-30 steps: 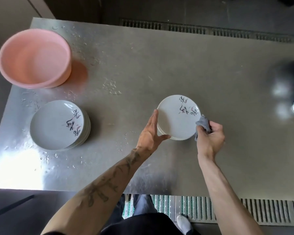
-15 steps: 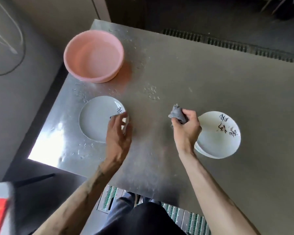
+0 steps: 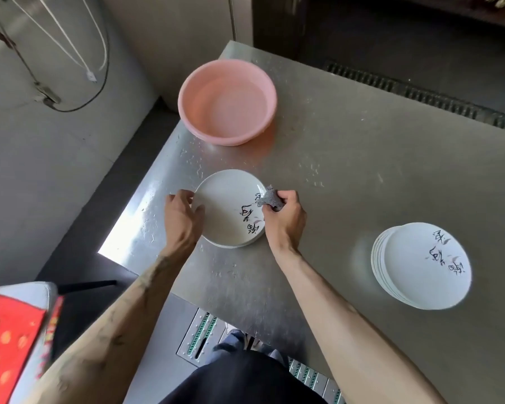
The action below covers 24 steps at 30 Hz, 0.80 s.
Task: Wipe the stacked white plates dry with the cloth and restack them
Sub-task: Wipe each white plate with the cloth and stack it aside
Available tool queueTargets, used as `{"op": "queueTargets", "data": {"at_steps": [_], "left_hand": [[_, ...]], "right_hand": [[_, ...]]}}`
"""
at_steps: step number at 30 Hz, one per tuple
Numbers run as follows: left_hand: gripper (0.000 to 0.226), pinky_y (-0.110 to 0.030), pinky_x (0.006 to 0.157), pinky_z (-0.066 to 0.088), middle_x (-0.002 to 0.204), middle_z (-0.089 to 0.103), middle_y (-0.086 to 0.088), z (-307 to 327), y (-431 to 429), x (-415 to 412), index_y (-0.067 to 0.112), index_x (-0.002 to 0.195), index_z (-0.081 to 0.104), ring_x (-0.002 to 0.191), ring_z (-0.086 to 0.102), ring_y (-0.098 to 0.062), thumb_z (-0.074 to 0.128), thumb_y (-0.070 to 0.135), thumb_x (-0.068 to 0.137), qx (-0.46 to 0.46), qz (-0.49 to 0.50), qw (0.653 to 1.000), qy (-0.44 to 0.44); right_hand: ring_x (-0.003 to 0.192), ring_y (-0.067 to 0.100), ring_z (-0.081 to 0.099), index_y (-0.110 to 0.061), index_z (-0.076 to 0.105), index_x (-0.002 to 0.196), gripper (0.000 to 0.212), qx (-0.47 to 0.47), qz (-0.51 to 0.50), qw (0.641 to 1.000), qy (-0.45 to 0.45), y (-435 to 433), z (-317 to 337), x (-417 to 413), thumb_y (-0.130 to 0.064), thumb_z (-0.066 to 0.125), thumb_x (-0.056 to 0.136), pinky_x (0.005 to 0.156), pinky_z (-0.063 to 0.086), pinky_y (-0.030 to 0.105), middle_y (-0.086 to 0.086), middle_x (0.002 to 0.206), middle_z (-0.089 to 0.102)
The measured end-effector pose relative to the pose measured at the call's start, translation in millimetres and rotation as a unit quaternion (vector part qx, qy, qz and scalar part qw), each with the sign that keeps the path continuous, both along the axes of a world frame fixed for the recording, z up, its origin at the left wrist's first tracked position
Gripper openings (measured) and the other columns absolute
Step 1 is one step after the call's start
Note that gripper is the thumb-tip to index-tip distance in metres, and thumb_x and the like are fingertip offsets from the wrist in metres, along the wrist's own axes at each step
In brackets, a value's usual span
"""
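Centre frame: left hand [image 3: 182,212] grips plate stack [image 3: 226,209] rim; right hand [image 3: 283,218] pinches grey cloth [image 3: 270,198] on it.

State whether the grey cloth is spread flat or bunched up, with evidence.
Bunched: the cloth is a crumpled wad gripped in the right hand at the plate's edge.

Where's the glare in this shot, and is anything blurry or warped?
Head view: hard glare whitens the steel table just left of the left hand; the red patterned object at lower left is smeared; the wide lens bows the table edges; the plate and the cloth in the right hand are legible.
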<state>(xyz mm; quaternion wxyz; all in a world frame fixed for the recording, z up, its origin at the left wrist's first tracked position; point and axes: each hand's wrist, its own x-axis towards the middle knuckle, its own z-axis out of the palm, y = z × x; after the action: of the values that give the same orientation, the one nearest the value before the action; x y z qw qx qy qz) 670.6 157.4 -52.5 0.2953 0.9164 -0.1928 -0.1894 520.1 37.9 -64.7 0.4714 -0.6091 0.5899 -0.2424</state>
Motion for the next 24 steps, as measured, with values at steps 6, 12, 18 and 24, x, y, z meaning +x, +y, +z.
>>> {"op": "queueTargets", "data": {"at_steps": [6,12,18,24], "left_hand": [[0.022,-0.041,0.076,0.053,0.110,0.065,-0.013,3.1,-5.3,4.4,0.006,0.107,0.061,0.098,0.062,-0.035,0.058,0.000,0.087,-0.020,0.052,0.997,0.052],[0.019,-0.037,0.066,0.055,0.098,0.066,-0.005,9.9,-1.1,-17.8,0.007,0.104,0.058,0.082,0.065,-0.028,0.060,-0.003,0.089,-0.081,0.012,0.995,0.049],[0.029,-0.026,0.059,0.054,0.095,0.068,0.007,-3.6,-15.6,-92.0,0.012,0.114,0.058,0.075,0.064,-0.009,0.061,-0.004,0.090,-0.163,-0.080,0.980,0.075],[0.033,-0.049,0.074,0.055,0.097,0.062,0.000,-46.6,-16.0,-150.9,0.018,0.105,0.056,0.086,0.058,-0.025,0.060,-0.006,0.083,-0.124,-0.170,0.973,0.097]], "right_hand": [[0.059,-0.012,0.059,-0.016,0.066,0.098,0.021,0.049,-0.038,0.998,-0.021,0.7,5.5,-1.2,-0.010,0.075,0.080,0.049,0.036,0.006,-0.008,0.078,0.067],[0.063,-0.011,0.061,-0.024,0.068,0.096,0.022,0.039,-0.075,0.996,-0.039,-4.7,18.3,-28.6,-0.015,0.077,0.078,0.053,0.040,0.007,-0.015,0.079,0.070],[0.073,0.009,0.068,-0.028,0.069,0.091,0.019,0.016,-0.128,0.992,0.001,-17.2,14.7,-111.0,-0.018,0.079,0.077,0.062,0.046,0.014,-0.012,0.079,0.071],[0.076,0.020,0.071,-0.026,0.068,0.085,0.015,0.055,-0.168,0.983,0.049,-11.8,-16.2,-173.7,-0.017,0.078,0.079,0.075,0.060,0.043,-0.008,0.080,0.074]]}}
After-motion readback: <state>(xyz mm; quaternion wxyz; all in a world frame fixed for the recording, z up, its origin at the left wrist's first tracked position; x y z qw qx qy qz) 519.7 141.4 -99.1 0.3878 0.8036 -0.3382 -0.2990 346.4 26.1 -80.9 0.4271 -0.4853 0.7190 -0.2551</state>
